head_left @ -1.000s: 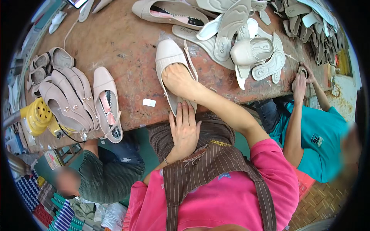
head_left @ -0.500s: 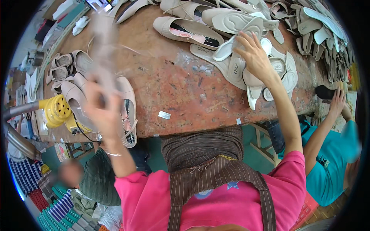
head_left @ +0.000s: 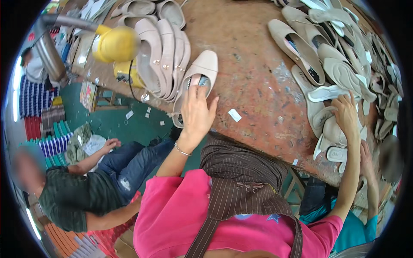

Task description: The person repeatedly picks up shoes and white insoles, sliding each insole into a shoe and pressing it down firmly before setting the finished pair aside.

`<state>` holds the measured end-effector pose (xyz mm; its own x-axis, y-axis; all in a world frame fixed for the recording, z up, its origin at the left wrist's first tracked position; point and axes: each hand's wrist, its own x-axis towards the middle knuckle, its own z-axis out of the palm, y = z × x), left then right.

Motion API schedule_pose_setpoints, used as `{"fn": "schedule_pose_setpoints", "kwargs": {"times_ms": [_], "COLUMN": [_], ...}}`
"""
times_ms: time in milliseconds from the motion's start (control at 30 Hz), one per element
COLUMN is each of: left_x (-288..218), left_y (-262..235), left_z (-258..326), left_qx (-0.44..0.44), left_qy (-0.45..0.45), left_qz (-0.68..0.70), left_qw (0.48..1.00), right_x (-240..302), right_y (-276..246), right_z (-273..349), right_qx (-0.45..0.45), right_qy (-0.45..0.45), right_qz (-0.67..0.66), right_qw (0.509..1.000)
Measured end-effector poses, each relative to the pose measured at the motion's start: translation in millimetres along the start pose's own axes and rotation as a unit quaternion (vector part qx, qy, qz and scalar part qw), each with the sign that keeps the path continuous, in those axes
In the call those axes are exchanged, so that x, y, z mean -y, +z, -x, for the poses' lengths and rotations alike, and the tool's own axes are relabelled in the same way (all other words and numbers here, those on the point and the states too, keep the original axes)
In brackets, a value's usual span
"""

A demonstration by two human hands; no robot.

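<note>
Left hand (head_left: 197, 112) now lies flat, fingers spread, on the beige shoe (head_left: 195, 84) at the desk (head_left: 258, 77) edge, toe pointing away. Right hand (head_left: 346, 112), fingers spread, has dropped onto the sole pile (head_left: 331, 129).

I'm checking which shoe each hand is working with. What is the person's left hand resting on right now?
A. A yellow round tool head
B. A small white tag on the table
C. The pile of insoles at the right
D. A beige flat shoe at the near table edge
D: the left hand lies over the heel end of the beige flat shoe at the table's near edge, while the right hand reaches into the pile of insoles.
</note>
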<state>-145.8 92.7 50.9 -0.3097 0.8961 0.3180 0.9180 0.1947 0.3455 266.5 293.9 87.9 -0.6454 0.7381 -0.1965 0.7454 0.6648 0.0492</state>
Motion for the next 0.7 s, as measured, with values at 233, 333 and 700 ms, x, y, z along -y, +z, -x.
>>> {"fn": "schedule_pose_setpoints", "kwargs": {"times_ms": [233, 333, 700], "left_x": [21, 1, -47], "left_y": [12, 8, 14], "left_z": [26, 27, 93], "left_qx": [0.036, 0.023, 0.065], "left_qy": [-0.009, 0.048, 0.127], "left_qz": [0.012, 0.092, 0.169], "left_qw": [0.999, 0.994, 0.975], "right_x": [-48, -41, 117], "right_y": [-20, -47, -21], "right_z": [37, 57, 33], "right_qx": [-0.434, -0.602, -0.213], "right_qy": [0.109, 0.112, 0.110], "right_qz": [-0.177, -0.376, -0.652], "right_qw": [0.877, 0.696, 0.719]}}
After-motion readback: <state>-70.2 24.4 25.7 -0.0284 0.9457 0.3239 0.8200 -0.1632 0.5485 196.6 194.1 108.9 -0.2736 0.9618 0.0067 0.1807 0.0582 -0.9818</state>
